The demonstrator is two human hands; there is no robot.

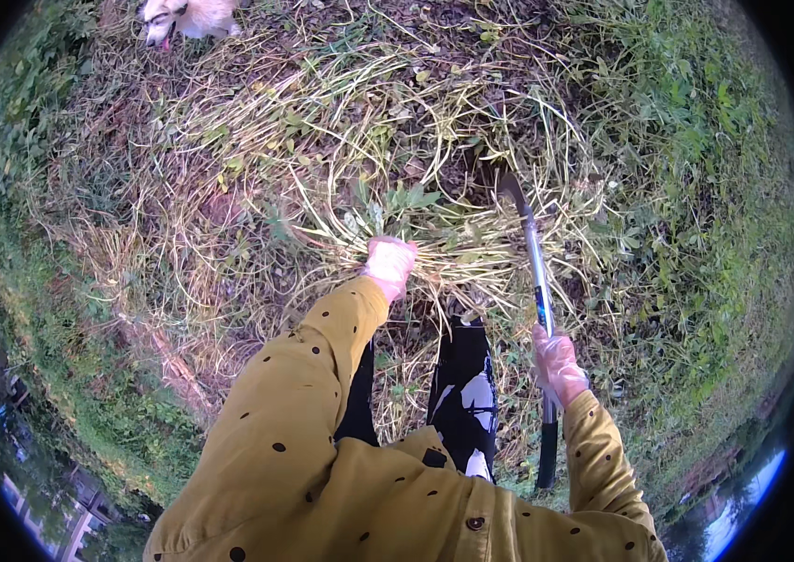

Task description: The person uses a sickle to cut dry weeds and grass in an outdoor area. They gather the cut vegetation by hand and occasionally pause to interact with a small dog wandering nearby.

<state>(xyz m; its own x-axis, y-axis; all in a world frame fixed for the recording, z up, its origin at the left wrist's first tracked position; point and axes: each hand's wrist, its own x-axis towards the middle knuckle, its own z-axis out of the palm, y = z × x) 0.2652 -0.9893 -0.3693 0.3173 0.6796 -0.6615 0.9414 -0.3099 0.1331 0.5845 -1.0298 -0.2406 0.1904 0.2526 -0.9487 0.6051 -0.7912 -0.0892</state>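
Observation:
Pale, leafy plant stems [467, 265] are bunched in my left hand [390, 267], which wears a thin see-through glove. The stalks fan out on both sides of the fist, with a few green leaves above it. On the right, my gloved right hand [557, 365] grips the metal shaft of a long-handled sickle [536, 260]. Its dark curved blade [513, 192] points away from me, beyond the right end of the stems. The black lower end of the handle extends below my hand, beside my sleeve.
Cut or flattened stalks [263, 105] cover the ground ahead. A light-coloured dog [203, 17] is at the top left. Green weeds [692, 154] grow along the right, and more foliage [80, 379] lines the left. My legs [463, 400] stand just behind the stems.

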